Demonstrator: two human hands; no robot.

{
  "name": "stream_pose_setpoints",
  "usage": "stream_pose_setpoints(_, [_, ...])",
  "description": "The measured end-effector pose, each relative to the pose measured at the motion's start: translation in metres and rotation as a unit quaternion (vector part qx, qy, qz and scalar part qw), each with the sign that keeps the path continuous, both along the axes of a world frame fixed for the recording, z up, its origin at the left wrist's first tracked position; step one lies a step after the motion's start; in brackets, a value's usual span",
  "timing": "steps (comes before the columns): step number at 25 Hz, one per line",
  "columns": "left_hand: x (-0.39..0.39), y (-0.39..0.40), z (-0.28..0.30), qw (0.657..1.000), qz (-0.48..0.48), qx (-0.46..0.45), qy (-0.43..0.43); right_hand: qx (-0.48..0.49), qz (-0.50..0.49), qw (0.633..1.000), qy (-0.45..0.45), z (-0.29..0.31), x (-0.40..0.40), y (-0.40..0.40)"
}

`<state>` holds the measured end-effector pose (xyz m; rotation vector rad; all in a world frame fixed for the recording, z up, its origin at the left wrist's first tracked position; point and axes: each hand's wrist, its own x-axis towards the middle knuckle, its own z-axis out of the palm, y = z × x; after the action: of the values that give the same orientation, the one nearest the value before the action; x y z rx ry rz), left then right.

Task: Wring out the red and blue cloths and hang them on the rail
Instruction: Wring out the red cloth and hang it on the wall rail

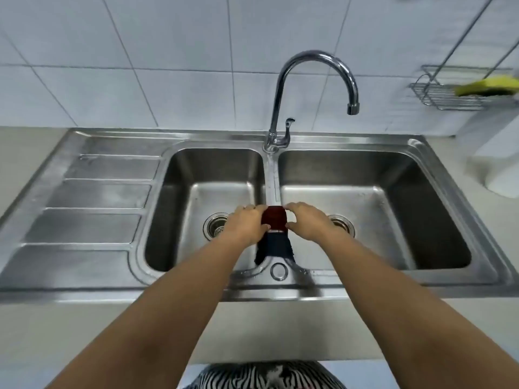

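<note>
A dark red cloth point(275, 217) lies draped over the steel divider rail point(271, 181) between the two sink basins. Just nearer to me on the same divider hangs a dark blue cloth point(276, 245), its ends falling into both basins. My left hand point(243, 223) pinches the red cloth's left edge and my right hand point(309, 221) pinches its right edge. Both hands sit on either side of the divider, thumbs under the cloth's near edge.
A double steel sink point(365, 279) with a ribbed drainboard point(92, 209) on the left. The curved tap point(309, 80) stands behind the divider, spout over the right basin. A wire rack point(443, 94) with a yellow sponge point(486, 85) hangs at the upper right; a white container point(500, 153) stands below it.
</note>
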<state>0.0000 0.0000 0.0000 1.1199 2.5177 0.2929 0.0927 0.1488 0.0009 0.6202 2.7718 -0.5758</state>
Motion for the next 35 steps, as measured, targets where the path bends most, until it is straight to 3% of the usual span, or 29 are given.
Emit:
stream_pose_setpoints(6, [-0.007,0.021,-0.015,1.000,0.010,-0.003,0.018,0.000,0.016,0.998,0.063,-0.017,-0.018,0.010])
stream_pose_setpoints(11, [-0.021,0.037,-0.015,0.995,-0.022,0.000,0.100,0.045,0.025,0.995,0.080,-0.022,-0.034,0.011])
stream_pose_setpoints(14, [-0.037,0.044,-0.002,0.999,0.024,0.035,0.021,0.005,-0.014,0.993,0.116,-0.008,-0.046,0.017])
stream_pose_setpoints(16, [-0.048,0.046,0.010,0.985,0.085,0.124,-0.080,-0.053,-0.073,0.981,0.171,0.011,-0.056,0.022])
stream_pose_setpoints(20, [-0.060,0.038,0.043,0.899,0.159,0.314,-0.261,-0.169,-0.179,0.928,0.281,0.056,-0.072,0.026])
stream_pose_setpoints(24, [-0.059,0.033,0.069,0.878,0.147,0.378,-0.252,-0.302,-0.198,0.872,0.331,0.092,-0.079,0.015])
stream_pose_setpoints(26, [-0.051,0.032,0.083,0.806,0.193,0.448,-0.335,-0.314,-0.165,0.868,0.349,0.104,-0.078,0.008])
stream_pose_setpoints(28, [-0.047,0.033,0.090,0.723,0.225,0.492,-0.429,-0.263,-0.109,0.880,0.379,0.111,-0.077,0.004])
stream_pose_setpoints(30, [-0.043,0.032,0.095,0.655,0.245,0.515,-0.496,-0.239,-0.125,0.873,0.405,0.112,-0.075,-0.002])
stream_pose_setpoints(31, [-0.040,0.032,0.099,0.629,0.267,0.518,-0.515,-0.286,-0.159,0.859,0.394,0.110,-0.072,-0.009])
stream_pose_setpoints(33, [-0.037,0.034,0.107,0.588,0.326,0.511,-0.536,-0.452,-0.199,0.822,0.284,0.100,-0.065,-0.027])
stream_pose_setpoints(35, [-0.038,0.035,0.107,0.581,0.373,0.479,-0.542,-0.586,-0.194,0.775,0.136,0.082,-0.056,-0.045])
